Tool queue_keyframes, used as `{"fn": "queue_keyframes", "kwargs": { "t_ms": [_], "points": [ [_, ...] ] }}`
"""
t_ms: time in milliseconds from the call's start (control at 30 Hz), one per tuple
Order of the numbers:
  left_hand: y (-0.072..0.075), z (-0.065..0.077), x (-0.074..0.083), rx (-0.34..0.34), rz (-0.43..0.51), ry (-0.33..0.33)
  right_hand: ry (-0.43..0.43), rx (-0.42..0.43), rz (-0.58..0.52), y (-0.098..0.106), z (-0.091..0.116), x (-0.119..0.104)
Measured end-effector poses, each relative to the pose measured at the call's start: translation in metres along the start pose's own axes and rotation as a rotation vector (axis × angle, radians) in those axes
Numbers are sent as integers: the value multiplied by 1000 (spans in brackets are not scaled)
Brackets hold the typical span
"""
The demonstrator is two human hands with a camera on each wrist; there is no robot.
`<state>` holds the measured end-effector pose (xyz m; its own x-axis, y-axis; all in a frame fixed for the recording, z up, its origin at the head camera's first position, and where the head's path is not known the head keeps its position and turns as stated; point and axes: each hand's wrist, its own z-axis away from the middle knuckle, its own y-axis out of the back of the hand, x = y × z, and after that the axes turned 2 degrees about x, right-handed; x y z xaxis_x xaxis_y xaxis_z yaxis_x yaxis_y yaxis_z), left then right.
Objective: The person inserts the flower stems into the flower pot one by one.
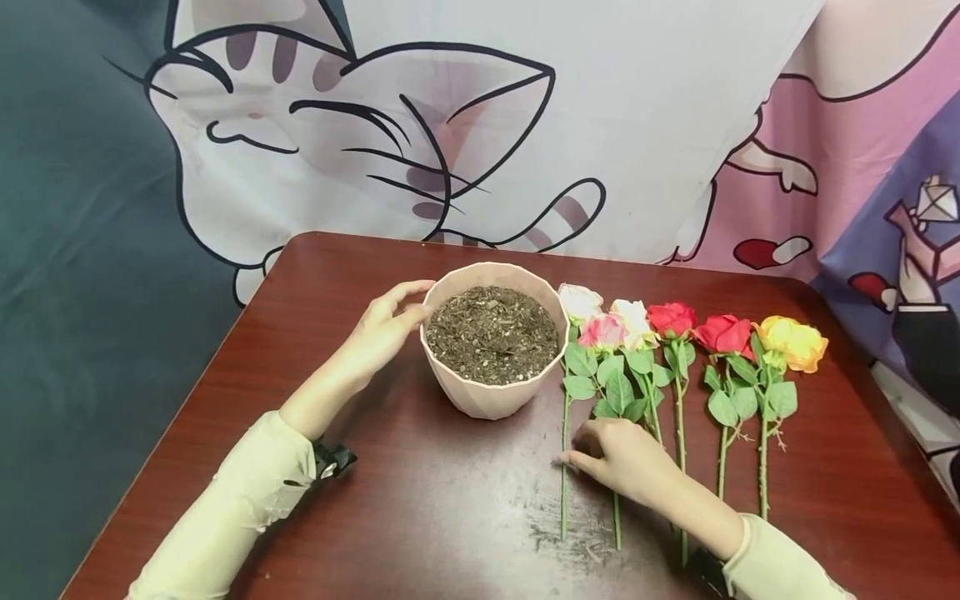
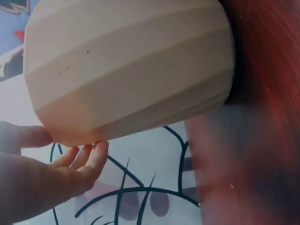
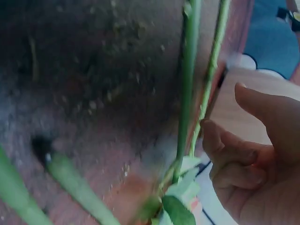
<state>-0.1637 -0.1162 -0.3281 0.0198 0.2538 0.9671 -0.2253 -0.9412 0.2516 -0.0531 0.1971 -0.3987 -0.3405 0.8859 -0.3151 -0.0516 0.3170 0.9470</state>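
Note:
A pale pink faceted flowerpot (image 1: 480, 398) stands on the table, filled with dark soil (image 1: 491, 333). My left hand (image 1: 384, 332) touches its left side near the rim; in the left wrist view the thumb and fingertips rest against the pot wall (image 2: 131, 70). Artificial roses lie in a row to the pot's right: a white rose (image 1: 579, 302) and a pink rose (image 1: 602, 332) nearest it. Over their stems hovers my right hand (image 1: 628, 462), fingers loosely bent. In the right wrist view its thumb stands apart from the fingertips, close to a green stem (image 3: 206, 93).
Farther right lie a cream rose (image 1: 634, 322), two red roses, one being the outer red rose (image 1: 724, 333), and a yellow rose (image 1: 793, 342). Dark crumbs dot the brown table (image 1: 420, 500) by the stem ends. A cartoon cat cloth (image 1: 637, 125) hangs behind.

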Motion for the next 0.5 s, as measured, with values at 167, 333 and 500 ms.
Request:
{"fn": "queue_keyframes", "kwargs": {
  "t_ms": [167, 333, 500],
  "points": [
    [0, -10, -3, 36, 117, 32, -29, -80, -21, -7, 0, -7],
    [-1, -18, -6, 25, 189, 36, -110, -101, -108, -12, -2, -9],
    [2, -18, -5, -3, 167, 48, -148, -174, -248, -12, -7, -6]
  ]
}}
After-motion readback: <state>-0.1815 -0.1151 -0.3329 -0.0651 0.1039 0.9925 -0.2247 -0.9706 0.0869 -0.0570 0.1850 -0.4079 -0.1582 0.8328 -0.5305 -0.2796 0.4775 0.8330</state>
